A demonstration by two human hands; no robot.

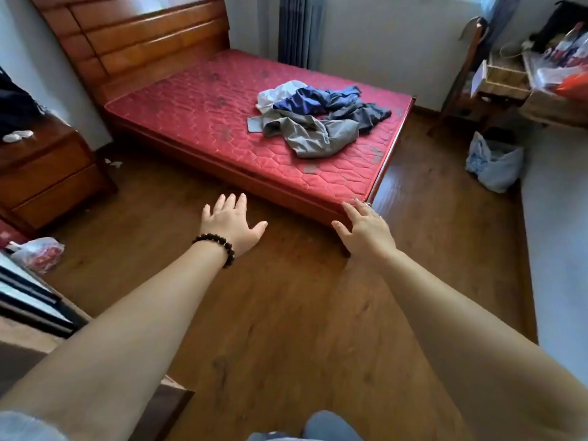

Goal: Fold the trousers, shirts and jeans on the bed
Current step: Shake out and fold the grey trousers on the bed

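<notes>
I reach both hands forward, my left hand [232, 222] and right hand [366, 229] spread flat and empty. The clothes [318, 117] lie heaped on the bed [203, 100], well beyond my fingertips; individual garments are hard to distinguish.

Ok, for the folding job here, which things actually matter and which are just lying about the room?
Job:
crumpled heap of grey, blue and white clothes
red quilted mattress under it
left hand and right hand, both open and holding nothing

Lying about:
wooden bedside cabinet
pale blue plastic bag on the floor
red-and-white plastic bag
cluttered wooden shelf
</notes>
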